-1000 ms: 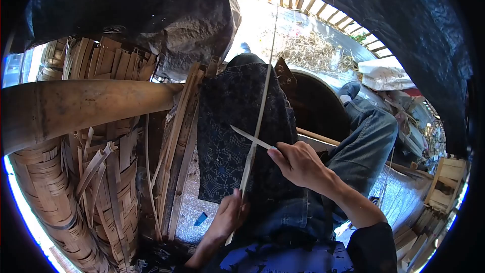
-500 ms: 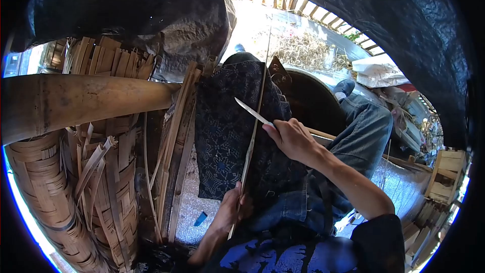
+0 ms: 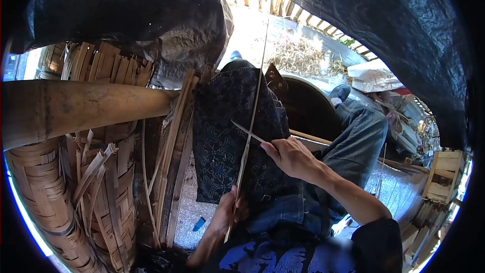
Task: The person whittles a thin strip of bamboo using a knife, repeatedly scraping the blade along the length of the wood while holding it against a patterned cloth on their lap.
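A long thin bamboo strip (image 3: pixel 256 91) runs from the bright opening at the top down over my lap. Its lower part is in my left hand (image 3: pixel 227 211), with the fingers closed around it. My right hand (image 3: pixel 295 157) grips a knife (image 3: pixel 246 131) whose narrow blade points up and left. The blade crosses the strip a little above the middle of its length, seemingly against it. The knife's handle is mostly hidden in my fingers. Beneath both lies a dark patterned cloth (image 3: pixel 217 156) draped over my leg.
At left stand woven bamboo baskets (image 3: pixel 38 182) with split slats, and a thick bamboo pole (image 3: pixel 91 106) juts in. Upright bamboo pieces (image 3: pixel 174 162) stand beside the cloth. Dark plastic sheeting (image 3: pixel 126 5) hangs above. A wooden crate (image 3: pixel 444 174) sits at right.
My right hand and the knife have moved down along the strip, toward my body. The blade now shows thinner. My left hand keeps its hold on the strip.
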A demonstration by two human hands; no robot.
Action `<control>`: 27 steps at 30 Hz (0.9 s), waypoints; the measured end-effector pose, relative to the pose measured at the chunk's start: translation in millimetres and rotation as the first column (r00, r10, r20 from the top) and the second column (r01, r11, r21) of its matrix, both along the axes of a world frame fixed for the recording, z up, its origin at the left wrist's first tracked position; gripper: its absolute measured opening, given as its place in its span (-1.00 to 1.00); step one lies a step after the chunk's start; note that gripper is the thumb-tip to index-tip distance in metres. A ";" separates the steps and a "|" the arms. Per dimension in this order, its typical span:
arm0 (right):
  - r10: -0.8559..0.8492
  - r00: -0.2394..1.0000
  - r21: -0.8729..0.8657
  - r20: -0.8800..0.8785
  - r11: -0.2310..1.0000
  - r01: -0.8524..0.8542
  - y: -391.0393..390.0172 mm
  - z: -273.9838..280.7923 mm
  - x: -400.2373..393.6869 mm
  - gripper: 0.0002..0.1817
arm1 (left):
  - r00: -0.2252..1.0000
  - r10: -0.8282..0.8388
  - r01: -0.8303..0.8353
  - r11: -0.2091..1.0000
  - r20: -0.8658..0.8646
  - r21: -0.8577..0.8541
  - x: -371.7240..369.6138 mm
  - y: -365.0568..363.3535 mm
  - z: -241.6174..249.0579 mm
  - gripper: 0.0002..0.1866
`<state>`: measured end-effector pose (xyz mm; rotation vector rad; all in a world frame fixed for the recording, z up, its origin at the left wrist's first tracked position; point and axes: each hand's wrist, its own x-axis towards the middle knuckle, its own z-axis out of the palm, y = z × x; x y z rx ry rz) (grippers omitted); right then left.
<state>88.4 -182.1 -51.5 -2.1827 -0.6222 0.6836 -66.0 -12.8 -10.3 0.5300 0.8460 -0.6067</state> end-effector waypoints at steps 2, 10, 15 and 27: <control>-0.002 1.000 -0.030 -0.020 1.000 0.001 2.0 2.4 0.9 -0.41 | 1.000 -0.007 0.007 1.000 0.003 0.018 -1.3 -0.4 0.5 -0.53; -0.020 1.000 -0.071 -0.013 0.997 0.019 5.2 1.9 -1.7 -0.46 | 1.000 0.000 0.000 0.996 -0.005 0.093 -0.2 -5.2 9.1 -0.53; -0.166 0.976 -0.045 0.139 0.984 0.174 8.5 -21.9 15.0 -0.47 | 0.999 -0.003 0.005 0.998 -0.033 0.061 -16.5 -11.3 22.9 -0.53; -0.100 0.992 0.135 0.072 0.987 0.090 -14.7 51.1 41.6 -0.54 | 1.000 -0.004 0.005 0.999 -0.023 0.035 10.8 -1.4 11.8 -0.51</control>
